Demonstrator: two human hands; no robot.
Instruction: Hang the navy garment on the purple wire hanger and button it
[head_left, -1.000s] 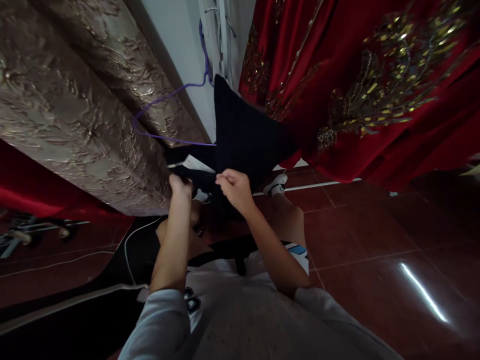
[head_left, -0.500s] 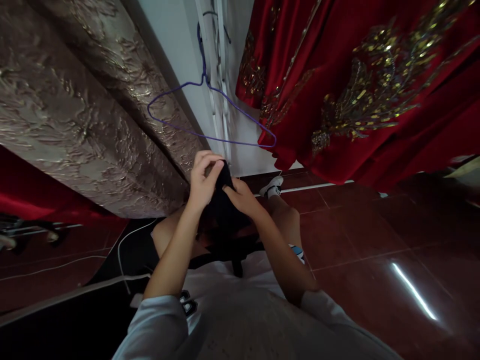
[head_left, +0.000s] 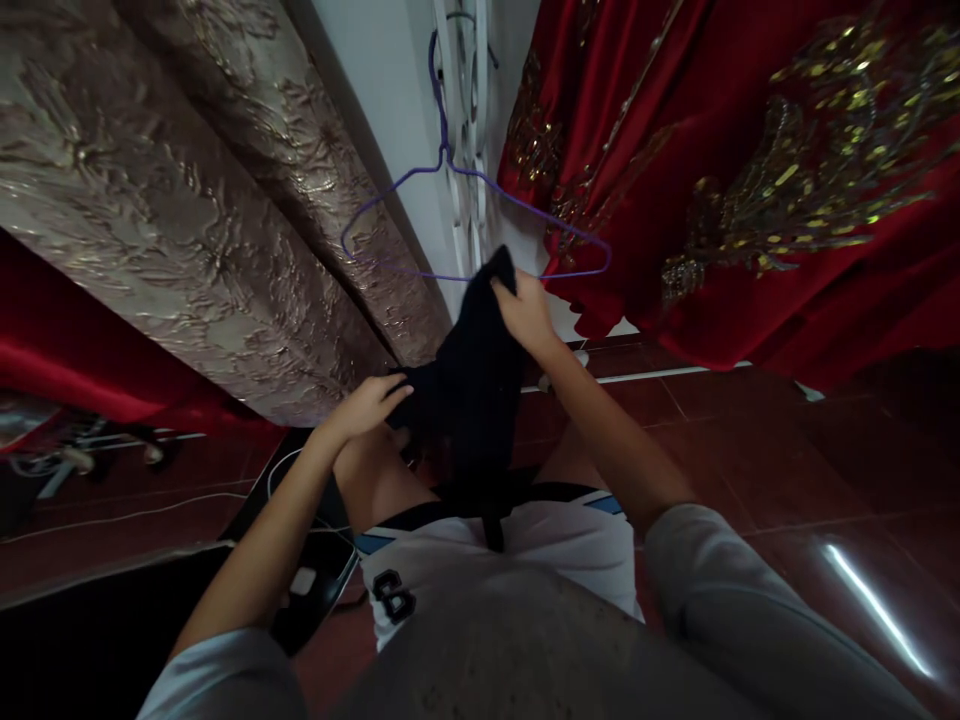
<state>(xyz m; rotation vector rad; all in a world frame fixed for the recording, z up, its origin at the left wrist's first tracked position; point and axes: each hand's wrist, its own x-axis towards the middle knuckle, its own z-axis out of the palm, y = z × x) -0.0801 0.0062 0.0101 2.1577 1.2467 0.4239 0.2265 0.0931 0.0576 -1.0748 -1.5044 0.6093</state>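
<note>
Left of centre, the left hand [head_left: 367, 405] touches the edge of a dark cloth [head_left: 484, 365] at mid-frame; whether it grips, I cannot tell. The right hand [head_left: 526, 312] pinches the cloth's top, before a purple hanger [head_left: 444, 155], upper centre.

Left of the left fingers [head_left: 388, 384] hangs beige, crinkled fabric [head_left: 187, 230], plain red cloth [head_left: 90, 350] farther left. Right of the right fingers [head_left: 511, 290], red drapery [head_left: 637, 235] bears gold sequins [head_left: 810, 180]. Lower than these, dark-red floor tiles [head_left: 720, 450] show 1 bright streak [head_left: 877, 610] rightward.
</note>
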